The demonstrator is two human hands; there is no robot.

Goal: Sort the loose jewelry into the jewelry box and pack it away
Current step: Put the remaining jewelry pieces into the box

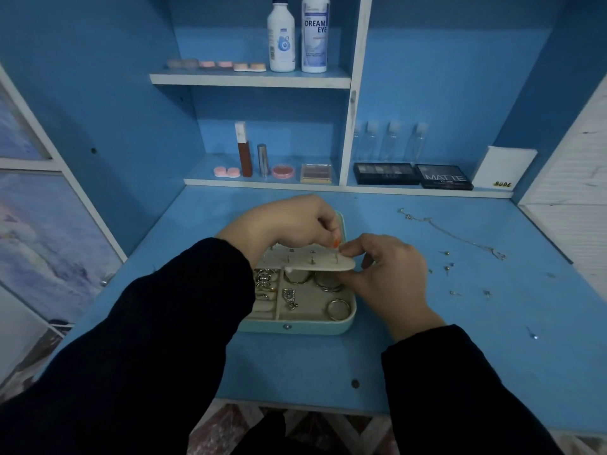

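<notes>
Jewelry box (315, 328), teal with a cream lining, sits open in the middle of the blue worktop (427, 356), its lid mostly hidden behind the hands. Dark sleeves (147, 339) cover both forearms and the box's left edge.

Behind the worktop, blue shelves (253, 79) hold two white bottles; the right bottle (315, 34) reads "DREAM EYE", while the print on the left bottle (281, 34) is too small to read. Both bottle tops are cut off by the frame. Lower right lie two dark palettes, one (443, 176) marked "MATTE", beside a white card (502, 169) lettered "NUDE".

The left hand (289, 221) reaches over the box. Its fingers curl down and pinch at the far right corner of a cream panel (308, 259). An orange fleck at their tips is too small to tell as nail or stud. The right hand (391, 274) pinches the panel's right end between thumb and forefinger, with the other fingers curled. The panel is held flat above the box's far compartments, studded with small pins, and it hides part of the rings below it.

In the box, a hoop (338, 309) lies front right and a silver pendant (289, 297) in the middle; the left slots hold rings, partly covered by the sleeve.

To the right on the worktop a thin chain (456, 236) trails, with loose studs (448, 267) scattered near it, blurred.
</notes>
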